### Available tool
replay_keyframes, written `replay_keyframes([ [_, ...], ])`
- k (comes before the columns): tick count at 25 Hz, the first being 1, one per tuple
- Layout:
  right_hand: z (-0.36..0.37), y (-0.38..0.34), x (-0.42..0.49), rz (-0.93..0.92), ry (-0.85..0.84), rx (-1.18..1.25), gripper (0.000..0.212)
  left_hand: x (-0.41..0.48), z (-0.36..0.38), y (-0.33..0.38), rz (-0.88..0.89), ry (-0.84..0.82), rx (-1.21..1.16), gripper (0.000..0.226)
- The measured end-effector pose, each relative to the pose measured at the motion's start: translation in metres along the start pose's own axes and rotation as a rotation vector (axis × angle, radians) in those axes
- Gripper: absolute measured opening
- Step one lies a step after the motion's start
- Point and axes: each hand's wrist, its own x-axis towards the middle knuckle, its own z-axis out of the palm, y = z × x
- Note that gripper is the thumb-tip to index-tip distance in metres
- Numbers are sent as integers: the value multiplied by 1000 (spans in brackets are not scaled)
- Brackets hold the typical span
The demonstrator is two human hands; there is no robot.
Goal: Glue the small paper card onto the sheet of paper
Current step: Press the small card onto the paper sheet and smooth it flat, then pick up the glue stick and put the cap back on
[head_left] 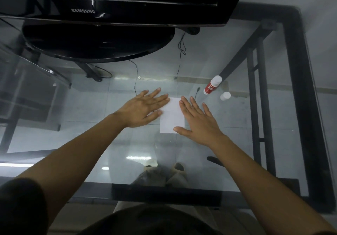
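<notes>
Now | white paper (172,116) flat | left hand (144,108), right hand (197,122) pressing edges

A paper (172,115) is laid flat near the middle of the worktop (237,143). The left hand (144,108) is spread at its left edge, the right hand (197,120) over its right edge. A glue stick (212,85) is lying to the right of and behind the paper, with its cap (225,96) set just beside it, nearer the front. A monitor (102,16) is placed at the back left.
</notes>
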Motion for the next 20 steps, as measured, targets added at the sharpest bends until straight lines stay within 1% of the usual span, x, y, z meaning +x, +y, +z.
replay_keyframes([
  [2, 1, -1, 0, 6, 11, -15, 85, 1, 2, 8, -81, 10, 29, 55],
  [5, 3, -3, -2, 15, 30, -25, 86, -1, 18, 44, -292, 14, 40, 64],
  [7, 3, -5, -2, 24, 43, -15, 86, -2, 26, 58, -382, 21, 38, 65],
  [11, 4, -7, -7, 26, 86, 32, 79, -1, 25, 58, -394, 21, -16, 62],
  [13, 8, -8, -14, 78, 138, 102, 72, -2, 22, 59, -377, 38, -92, 64],
  [16, 17, -5, -33, 224, 217, 199, 69, 3, 12, 63, -364, 173, -191, 63],
  [18, 22, -1, -44, 315, 251, 215, 69, 20, 2, 69, -361, 284, -252, 58],
  [20, 25, 3, -50, 385, 254, 203, 70, 45, -9, 80, -369, 355, -350, 55],
])
